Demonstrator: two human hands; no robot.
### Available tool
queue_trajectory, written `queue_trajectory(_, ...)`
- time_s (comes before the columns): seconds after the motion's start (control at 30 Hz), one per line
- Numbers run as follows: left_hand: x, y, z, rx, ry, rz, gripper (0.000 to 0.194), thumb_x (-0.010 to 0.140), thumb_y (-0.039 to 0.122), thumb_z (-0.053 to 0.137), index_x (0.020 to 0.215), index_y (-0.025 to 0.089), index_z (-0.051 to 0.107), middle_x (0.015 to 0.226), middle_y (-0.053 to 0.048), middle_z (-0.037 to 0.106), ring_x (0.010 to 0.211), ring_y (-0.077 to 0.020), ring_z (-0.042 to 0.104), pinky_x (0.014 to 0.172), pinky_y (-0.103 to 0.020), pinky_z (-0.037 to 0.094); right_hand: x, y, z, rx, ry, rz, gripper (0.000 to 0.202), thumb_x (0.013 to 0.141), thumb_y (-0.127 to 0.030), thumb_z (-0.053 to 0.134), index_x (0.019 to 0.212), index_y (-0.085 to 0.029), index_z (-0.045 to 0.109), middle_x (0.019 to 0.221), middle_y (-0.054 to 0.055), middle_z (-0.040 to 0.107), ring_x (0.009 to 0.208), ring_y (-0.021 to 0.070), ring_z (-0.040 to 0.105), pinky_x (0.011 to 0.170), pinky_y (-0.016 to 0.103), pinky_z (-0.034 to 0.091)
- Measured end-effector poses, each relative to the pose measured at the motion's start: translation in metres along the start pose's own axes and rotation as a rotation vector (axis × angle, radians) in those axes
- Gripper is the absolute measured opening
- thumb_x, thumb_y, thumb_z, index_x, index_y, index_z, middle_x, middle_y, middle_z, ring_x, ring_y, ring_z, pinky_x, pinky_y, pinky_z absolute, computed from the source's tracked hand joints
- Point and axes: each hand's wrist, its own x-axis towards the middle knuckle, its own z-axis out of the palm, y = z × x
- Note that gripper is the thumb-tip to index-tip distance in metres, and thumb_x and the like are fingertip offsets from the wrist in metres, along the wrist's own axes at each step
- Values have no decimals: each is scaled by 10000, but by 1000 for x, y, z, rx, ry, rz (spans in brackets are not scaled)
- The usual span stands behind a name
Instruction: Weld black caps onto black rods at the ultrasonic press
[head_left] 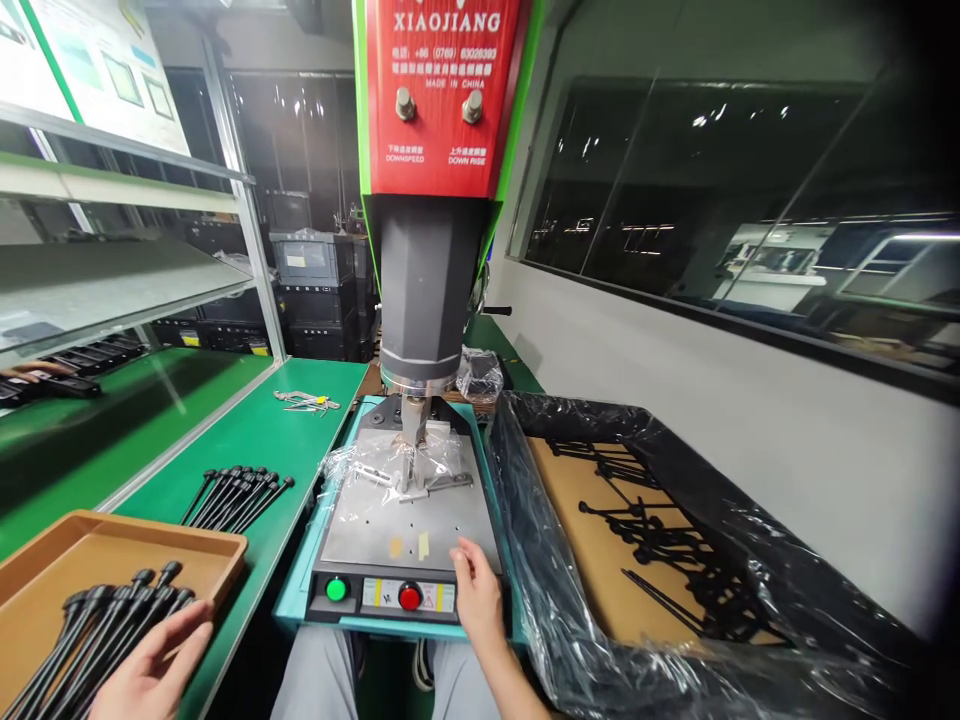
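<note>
Near left: left hand (154, 670) at the heads of the black rods (94, 640) in the brown tray (161, 530). Thumb and forefinger a narrow gap apart; can't tell if they touch a rod. Rods lie bunched and overlapping, so a pull on one could drag others or spill them over the rim. Near centre: right hand (478, 600) over the machine's near right edge, fingers slightly parted, nothing seen in them; red button (409, 597) and green button (337, 589) to its left, so a stray bump might press one. Right: plastic-lined box (517, 540) with tangled black parts (637, 520), likely to snag. Farther: second rod bundle (236, 495) on green bench (315, 385), could roll if knocked. Press tip (414, 420) over clear film (446, 455); loose film could catch there.
</note>
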Motion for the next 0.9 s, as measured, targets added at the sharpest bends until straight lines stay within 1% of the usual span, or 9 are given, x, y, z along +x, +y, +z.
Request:
queue_trajectory(0.1,-13,11,37,-131,-143,44,449,596,564,703,929,264,718,1038,-24,730,1065,-316,626,957,-413,497,25,-13,26,49,-124,-20,387,837,-501,512,1042,-206,656,916,81,720,836,248,670,763,332,507)
queue_trajectory(0.23,-27,25,105,-318,-401,39,403,651,502,725,920,201,721,1018,-73,726,963,-292,656,828,-368,538,61,-21,55,89,-219,-32,364,834,-480,500,971,-189,671,698,33,693,562,196,628,560,291,483)
queue_trajectory(0.33,-27,39,150,-511,-538,-28,346,697,458,716,909,184,721,1009,-100,719,947,-275,655,769,-337,528,86,-26,67,88,-185,-63,342,816,-462,530,950,-182,675,608,5,650,475,173,568,499,272,447)
queue_trajectory(0.47,-8,54,192,-849,-782,-191,322,741,443,687,977,225,714,1317,-91,575,1199,-280,536,877,-348,494,111,-35,73,75,-102,-144,330,816,-409,554,1031,-186,668,711,33,680,635,203,616,633,295,489)
queue_trajectory(0.53,6,58,208,-1040,-889,-286,361,749,496,658,990,232,716,1347,-96,551,1260,-294,482,951,-394,458,118,-40,75,71,-78,-188,343,815,-384,570,1086,-195,660,868,64,704,837,227,639,784,314,489)
queue_trajectory(0.6,18,59,221,-1173,-924,-355,401,751,529,638,1008,231,716,1312,-117,578,1276,-308,464,993,-431,425,124,-44,76,49,-75,-235,360,827,-358,564,1139,-198,646,1038,87,685,1013,242,604,924,342,439)
queue_trajectory(0.73,26,65,235,-1194,-781,-336,357,802,469,609,1074,253,691,1442,-55,453,1315,-301,414,999,-422,421,135,-51,78,-132,-78,-348,410,873,-336,490,1241,-185,592,1180,133,612,1140,285,531,993,440,398)
queue_trajectory(0.8,24,72,234,-1135,-719,-279,346,825,448,591,1111,272,672,1497,-16,372,1335,-284,385,993,-397,424,139,-54,78,-201,-72,-412,429,889,-338,458,1283,-199,555,1181,138,592,1120,283,538,963,448,431)
queue_trajectory(0.9,20,84,225,-1049,-689,-173,357,830,433,592,1148,283,653,1502,-19,362,1331,-272,389,965,-370,434,145,-59,79,-208,-88,-498,444,888,-317,458,1315,-209,520,1194,130,566,1116,256,538,977,415,433)
